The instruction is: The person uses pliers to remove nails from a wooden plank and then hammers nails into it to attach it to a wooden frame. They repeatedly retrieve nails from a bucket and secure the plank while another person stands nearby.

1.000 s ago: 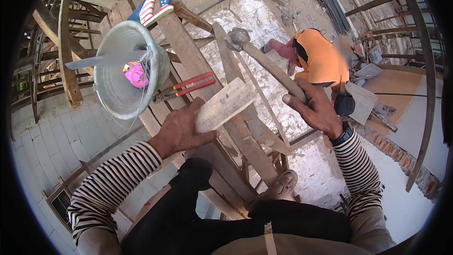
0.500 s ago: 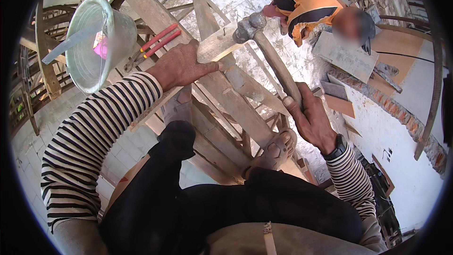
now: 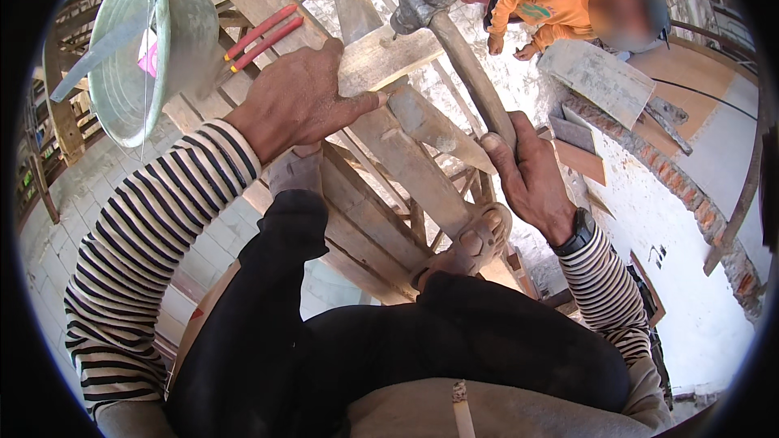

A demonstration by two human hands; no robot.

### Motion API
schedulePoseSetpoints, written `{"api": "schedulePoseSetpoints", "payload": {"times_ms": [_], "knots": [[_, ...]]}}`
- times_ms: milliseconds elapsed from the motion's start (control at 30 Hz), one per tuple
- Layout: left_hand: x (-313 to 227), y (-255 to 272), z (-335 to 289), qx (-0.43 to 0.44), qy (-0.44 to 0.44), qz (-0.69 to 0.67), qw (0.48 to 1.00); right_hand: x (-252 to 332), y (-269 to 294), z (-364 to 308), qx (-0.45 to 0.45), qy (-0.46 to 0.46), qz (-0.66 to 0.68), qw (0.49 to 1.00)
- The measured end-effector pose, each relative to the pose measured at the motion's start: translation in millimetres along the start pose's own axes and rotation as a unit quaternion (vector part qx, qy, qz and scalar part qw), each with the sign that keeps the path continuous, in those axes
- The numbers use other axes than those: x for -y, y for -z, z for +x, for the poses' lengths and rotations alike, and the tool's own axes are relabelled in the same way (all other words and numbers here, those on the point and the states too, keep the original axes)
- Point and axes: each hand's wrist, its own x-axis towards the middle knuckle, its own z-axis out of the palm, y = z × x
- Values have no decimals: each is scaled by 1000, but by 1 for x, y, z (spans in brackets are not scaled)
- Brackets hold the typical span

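Observation:
My left hand [image 3: 296, 97] is closed on a short pale wooden board [image 3: 389, 58], its thumb stretched along the near edge; the other fingers are largely hidden. Wrapped round the wooden handle of a hammer [image 3: 472, 73] is my right hand [image 3: 531, 182], its thumb lying along the handle. The dark, worn hammer head is above the board's right end, seemingly apart from it. Beneath my hands run rough timber beams [image 3: 422, 178], on which my sandalled feet rest. Pincers [image 3: 264, 36] with red handles lie on a beam just beyond my left hand.
At the left stands a pale green bucket [image 3: 191, 45] holding a flat metal blade [image 3: 97, 57] and something pink [image 3: 148, 53]. A person in an orange top [image 3: 540, 0] is below at the far right, near a grey slab [image 3: 596, 81]. A broken brick wall edge [image 3: 649, 154] curves along the right.
The hammer head has risen away from the board's end. My view has shifted slightly, and the bucket sits further left. The person in orange has moved their arms, both hands now showing.

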Motion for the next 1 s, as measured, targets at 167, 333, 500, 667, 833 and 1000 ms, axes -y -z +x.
{"api": "schedulePoseSetpoints", "payload": {"times_ms": [167, 333, 500, 667, 833, 1000], "knots": [[6, -11, 9, -24, -20, 6, 999, 10, 13, -10, -50, 31, 55, 997], [2, -2, 2, -7, 9, 5, 1000, 7, -6, -4, -45, 49, 22, 998], [2, -4, 4, -2, -3, 17, 1000, 9, 6, -6, -58, 2, 60, 996], [-1, -2, 5, 5, -3, -29, 1000, -6, -18, -12, -89, 20, 100, 991], [4, -3, 7, 26, 25, -74, 997, -8, -20, -5, -45, -6, 118, 992], [3, -4, 7, 24, 6, -107, 994, -14, -34, -6, -14, -37, 158, 987]]}}
